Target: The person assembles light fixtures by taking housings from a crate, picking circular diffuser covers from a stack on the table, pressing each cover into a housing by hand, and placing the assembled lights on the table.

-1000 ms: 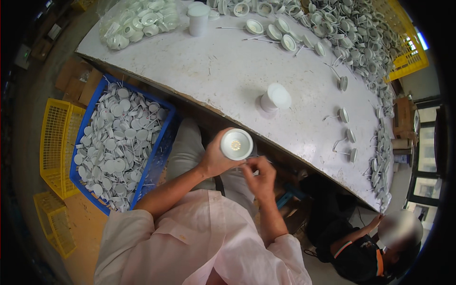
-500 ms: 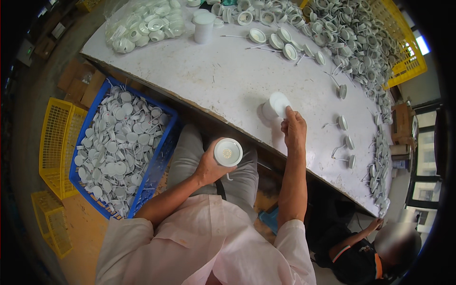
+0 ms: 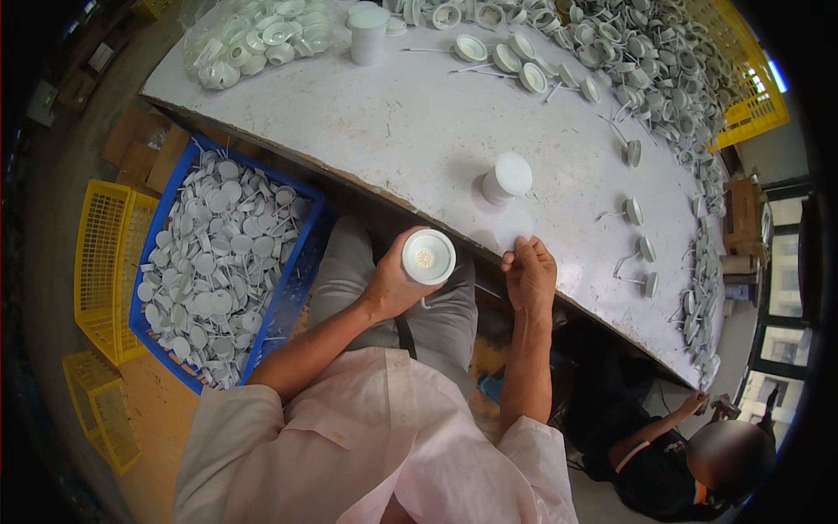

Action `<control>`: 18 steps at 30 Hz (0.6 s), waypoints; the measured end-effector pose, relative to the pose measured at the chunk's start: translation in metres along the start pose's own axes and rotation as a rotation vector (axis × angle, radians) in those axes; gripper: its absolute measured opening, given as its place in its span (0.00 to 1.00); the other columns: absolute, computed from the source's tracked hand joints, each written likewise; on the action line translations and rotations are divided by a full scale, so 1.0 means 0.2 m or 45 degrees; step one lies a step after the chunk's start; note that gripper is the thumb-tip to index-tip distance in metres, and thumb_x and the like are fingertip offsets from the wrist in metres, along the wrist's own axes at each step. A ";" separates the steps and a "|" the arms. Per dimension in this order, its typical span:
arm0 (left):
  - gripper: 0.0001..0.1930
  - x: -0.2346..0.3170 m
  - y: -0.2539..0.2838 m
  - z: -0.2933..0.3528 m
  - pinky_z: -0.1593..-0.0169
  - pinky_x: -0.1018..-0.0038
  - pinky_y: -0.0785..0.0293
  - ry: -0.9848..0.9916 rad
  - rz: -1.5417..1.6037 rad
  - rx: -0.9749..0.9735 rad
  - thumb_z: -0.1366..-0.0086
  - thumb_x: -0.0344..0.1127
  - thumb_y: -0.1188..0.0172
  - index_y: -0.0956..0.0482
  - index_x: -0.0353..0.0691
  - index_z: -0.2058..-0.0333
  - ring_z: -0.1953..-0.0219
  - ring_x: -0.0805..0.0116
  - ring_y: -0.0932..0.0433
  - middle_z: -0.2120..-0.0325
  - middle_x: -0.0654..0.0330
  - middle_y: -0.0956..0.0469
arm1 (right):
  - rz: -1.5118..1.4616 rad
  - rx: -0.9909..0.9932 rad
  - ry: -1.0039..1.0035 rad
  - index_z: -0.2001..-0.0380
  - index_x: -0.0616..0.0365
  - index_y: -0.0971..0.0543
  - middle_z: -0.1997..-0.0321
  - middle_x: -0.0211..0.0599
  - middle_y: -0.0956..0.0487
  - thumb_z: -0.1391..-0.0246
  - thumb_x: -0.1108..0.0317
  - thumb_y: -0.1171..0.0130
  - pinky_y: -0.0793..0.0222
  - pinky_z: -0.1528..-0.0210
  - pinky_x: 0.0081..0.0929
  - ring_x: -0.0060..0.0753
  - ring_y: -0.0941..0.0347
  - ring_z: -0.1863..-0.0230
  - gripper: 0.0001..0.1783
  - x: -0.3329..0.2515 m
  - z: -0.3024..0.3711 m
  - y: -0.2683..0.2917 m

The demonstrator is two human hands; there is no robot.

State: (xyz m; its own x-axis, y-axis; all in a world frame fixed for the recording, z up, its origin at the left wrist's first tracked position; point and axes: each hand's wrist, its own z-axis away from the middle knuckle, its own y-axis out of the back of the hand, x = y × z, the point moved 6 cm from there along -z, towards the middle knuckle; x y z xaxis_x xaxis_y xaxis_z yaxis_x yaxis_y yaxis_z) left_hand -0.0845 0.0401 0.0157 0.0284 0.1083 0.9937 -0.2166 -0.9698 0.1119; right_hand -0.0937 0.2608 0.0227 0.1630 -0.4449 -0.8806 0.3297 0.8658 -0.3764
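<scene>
In my left hand (image 3: 390, 284) is a round white LED downlight (image 3: 441, 255), its open face up with a cluster of small LEDs in the middle. A short lead hangs below it. My right hand (image 3: 531, 278) pinches a thin translucent white disc (image 3: 511, 226) by its edge, over the table's near edge and to the right of the downlight. Beyond the disc, a tall stack of white discs (image 3: 508, 179) stands on the white table (image 3: 375, 131). The disc and the downlight are apart.
A blue crate (image 3: 185, 377) of finished-looking white lamps is at my left, beside yellow crates (image 3: 109, 262). A second disc stack (image 3: 369, 39) and a bag of white rings (image 3: 253, 44) are at the far left. Lamp housings (image 3: 646, 61) heap up at the right. Someone (image 3: 663, 463) sits at lower right.
My right hand has drawn a disc off the top of the stack and brought it toward me. My left hand with the downlight has shifted slightly right and up.
</scene>
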 end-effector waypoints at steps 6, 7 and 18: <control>0.38 0.01 0.00 -0.03 0.45 0.72 0.33 -0.038 -0.017 -0.021 0.52 0.30 0.29 0.40 0.35 0.44 0.48 0.67 0.29 0.51 0.55 0.28 | 0.064 -0.020 -0.113 0.76 0.56 0.27 0.81 0.29 0.27 0.43 0.70 0.43 0.37 0.79 0.14 0.17 0.33 0.82 0.08 0.14 0.09 -0.06; 0.38 0.00 0.00 -0.03 0.45 0.72 0.33 -0.034 -0.019 -0.020 0.52 0.30 0.29 0.40 0.35 0.44 0.48 0.67 0.29 0.51 0.55 0.28 | 0.037 -0.048 -0.142 0.76 0.56 0.27 0.80 0.29 0.26 0.43 0.69 0.43 0.39 0.80 0.14 0.17 0.33 0.82 0.08 0.18 0.10 -0.06; 0.41 -0.06 0.03 0.00 0.44 0.71 0.33 0.114 0.147 -0.164 0.52 0.26 0.31 0.43 0.35 0.41 0.47 0.68 0.30 0.49 0.56 0.31 | 0.592 0.049 0.354 0.63 0.62 0.22 0.71 0.34 0.22 0.47 0.77 0.44 0.32 0.73 0.20 0.22 0.28 0.74 0.07 0.13 0.18 -0.04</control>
State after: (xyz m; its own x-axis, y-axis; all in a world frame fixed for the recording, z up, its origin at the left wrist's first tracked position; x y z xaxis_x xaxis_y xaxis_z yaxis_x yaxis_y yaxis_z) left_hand -0.0860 0.0336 0.0050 -0.0897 0.0224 0.9957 -0.3370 -0.9415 -0.0091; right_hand -0.0588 0.2330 0.0132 0.0492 0.0653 -0.9966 0.3164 0.9455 0.0776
